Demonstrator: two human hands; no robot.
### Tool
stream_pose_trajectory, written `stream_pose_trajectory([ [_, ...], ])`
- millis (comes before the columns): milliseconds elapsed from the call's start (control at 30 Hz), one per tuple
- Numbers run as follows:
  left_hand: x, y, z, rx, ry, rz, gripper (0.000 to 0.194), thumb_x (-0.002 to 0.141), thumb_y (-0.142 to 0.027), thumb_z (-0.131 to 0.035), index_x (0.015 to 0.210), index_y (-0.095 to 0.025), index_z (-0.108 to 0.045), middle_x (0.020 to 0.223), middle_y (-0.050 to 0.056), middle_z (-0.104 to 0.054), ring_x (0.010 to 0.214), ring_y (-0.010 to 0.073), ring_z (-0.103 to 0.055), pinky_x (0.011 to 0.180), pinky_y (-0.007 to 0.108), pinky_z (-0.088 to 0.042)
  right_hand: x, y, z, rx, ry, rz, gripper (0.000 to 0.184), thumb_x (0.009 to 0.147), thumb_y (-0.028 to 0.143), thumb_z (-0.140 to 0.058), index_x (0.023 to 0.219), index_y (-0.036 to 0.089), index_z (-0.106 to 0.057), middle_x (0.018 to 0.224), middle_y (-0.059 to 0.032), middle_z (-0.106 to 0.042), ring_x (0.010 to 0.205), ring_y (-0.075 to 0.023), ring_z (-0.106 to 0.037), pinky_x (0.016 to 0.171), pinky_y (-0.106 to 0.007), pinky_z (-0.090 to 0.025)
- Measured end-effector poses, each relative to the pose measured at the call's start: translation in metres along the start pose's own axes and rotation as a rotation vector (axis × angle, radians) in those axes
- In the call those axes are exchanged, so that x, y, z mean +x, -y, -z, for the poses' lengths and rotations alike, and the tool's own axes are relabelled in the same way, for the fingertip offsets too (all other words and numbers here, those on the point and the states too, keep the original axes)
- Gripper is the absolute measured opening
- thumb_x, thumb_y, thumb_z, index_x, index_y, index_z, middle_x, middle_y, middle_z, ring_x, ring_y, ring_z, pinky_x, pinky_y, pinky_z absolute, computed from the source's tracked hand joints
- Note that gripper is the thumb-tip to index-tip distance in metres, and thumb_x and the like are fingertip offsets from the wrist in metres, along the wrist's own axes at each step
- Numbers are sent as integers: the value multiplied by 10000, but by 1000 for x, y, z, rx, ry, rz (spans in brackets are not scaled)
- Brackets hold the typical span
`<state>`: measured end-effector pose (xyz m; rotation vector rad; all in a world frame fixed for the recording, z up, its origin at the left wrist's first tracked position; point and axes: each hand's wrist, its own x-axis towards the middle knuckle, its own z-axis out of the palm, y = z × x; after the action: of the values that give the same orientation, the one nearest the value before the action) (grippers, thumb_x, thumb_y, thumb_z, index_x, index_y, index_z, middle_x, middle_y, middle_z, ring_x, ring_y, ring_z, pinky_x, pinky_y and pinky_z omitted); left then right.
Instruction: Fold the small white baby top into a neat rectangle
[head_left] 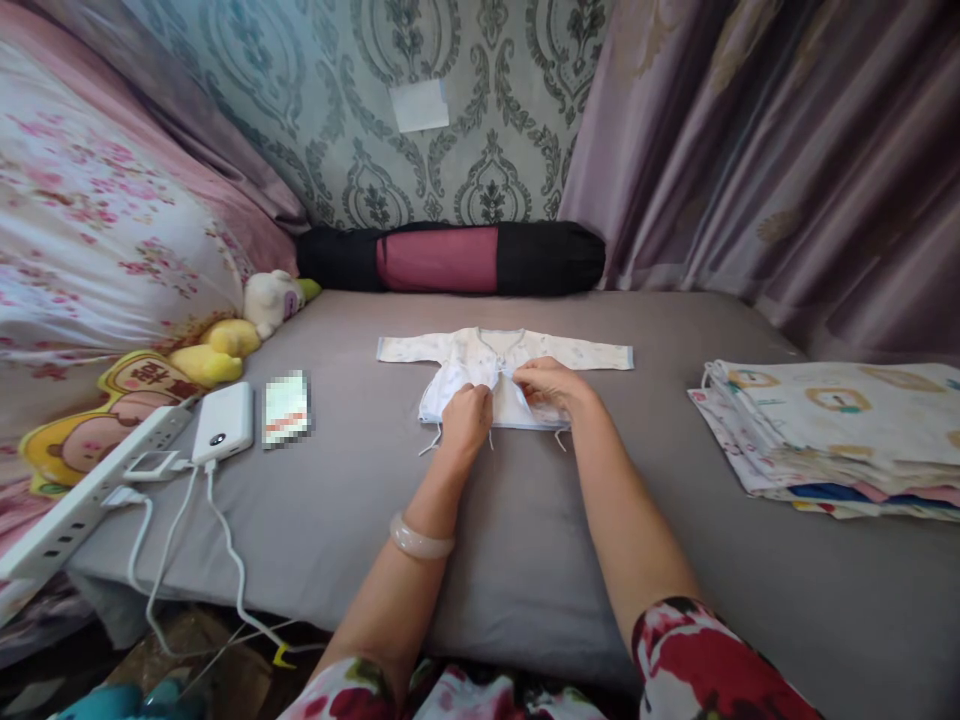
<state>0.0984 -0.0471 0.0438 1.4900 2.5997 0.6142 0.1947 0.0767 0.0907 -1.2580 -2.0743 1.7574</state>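
Note:
A small white baby shirt (pixel 459 352) with pale blue trim lies spread on the grey bed cover, sleeves stretched out to both sides. Thin white ties hang from its lower hem. My left hand (pixel 469 415), a pale bangle on its wrist, is closed on the front of the shirt near the middle. My right hand (pixel 547 385) pinches the blue-edged front flap just right of centre and lifts it a little. Whether a tie is also between the fingers is too small to tell.
Folded printed cloths (pixel 840 420) are stacked at the right. On the left are a white power bank (pixel 223 422) with cables, a power strip (pixel 97 500), a blurred packet (pixel 286 408) and plush toys (pixel 225 340). A black and red roll (pixel 442 258) lies against the wall.

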Motion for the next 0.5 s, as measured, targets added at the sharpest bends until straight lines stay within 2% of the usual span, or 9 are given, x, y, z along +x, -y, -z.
stream_pose_trajectory([
  [233,6,-12,-9,-49,43,-67,270,957,-261,-373,999,-194,-631,977,116,-626,956,226,-600,789,309,-425,1,2,-3,211,76,8,135,710,75,-546,625,176,-520,490,51,-507,480,-88,-488,501,-166,-431],
  [367,1,-14,-8,-4,120,-71,234,910,-218,-422,989,-177,-639,991,134,-618,931,242,-614,729,312,-440,4,0,-11,214,83,-7,152,721,47,-529,633,171,-529,488,62,-499,471,-83,-487,496,-163,-440],
  [500,-4,-11,-1,-4,139,-111,230,860,-188,-456,949,-160,-667,980,138,-645,930,241,-623,728,298,-441,9,-4,-21,171,73,-18,200,755,15,-512,624,165,-531,482,57,-507,454,-82,-497,479,-161,-445],
])
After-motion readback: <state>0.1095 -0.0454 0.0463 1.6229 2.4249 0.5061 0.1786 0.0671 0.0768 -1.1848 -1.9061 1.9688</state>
